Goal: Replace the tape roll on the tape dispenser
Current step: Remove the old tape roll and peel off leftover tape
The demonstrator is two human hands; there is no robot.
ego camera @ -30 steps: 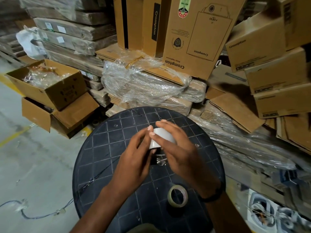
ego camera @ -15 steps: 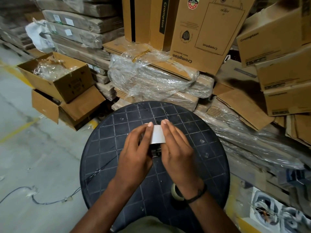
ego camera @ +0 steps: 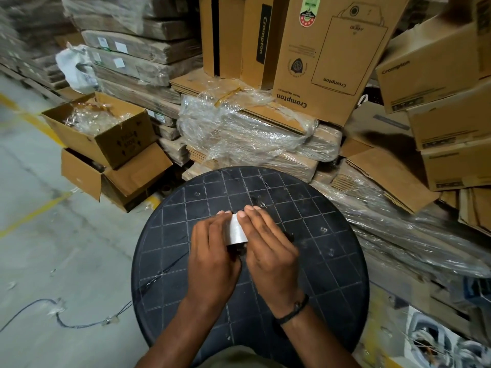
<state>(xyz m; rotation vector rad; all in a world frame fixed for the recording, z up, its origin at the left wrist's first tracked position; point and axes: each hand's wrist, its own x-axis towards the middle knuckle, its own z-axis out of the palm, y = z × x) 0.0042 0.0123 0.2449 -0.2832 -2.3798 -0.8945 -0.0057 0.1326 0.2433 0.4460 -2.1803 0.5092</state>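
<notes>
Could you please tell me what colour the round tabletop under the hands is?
Black, with a pale grid pattern: round tabletop, head view.

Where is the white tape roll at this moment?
In the head view the white tape roll sits near the middle of the round black table, held between the left hand and right hand, above a dark part of the dispenser.

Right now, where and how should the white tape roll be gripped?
Grip the tape roll by its two flat faces, one hand from each side, as the left hand and right hand do now. It stands on edge above the dark dispenser, so only its curved band faces up.
</notes>
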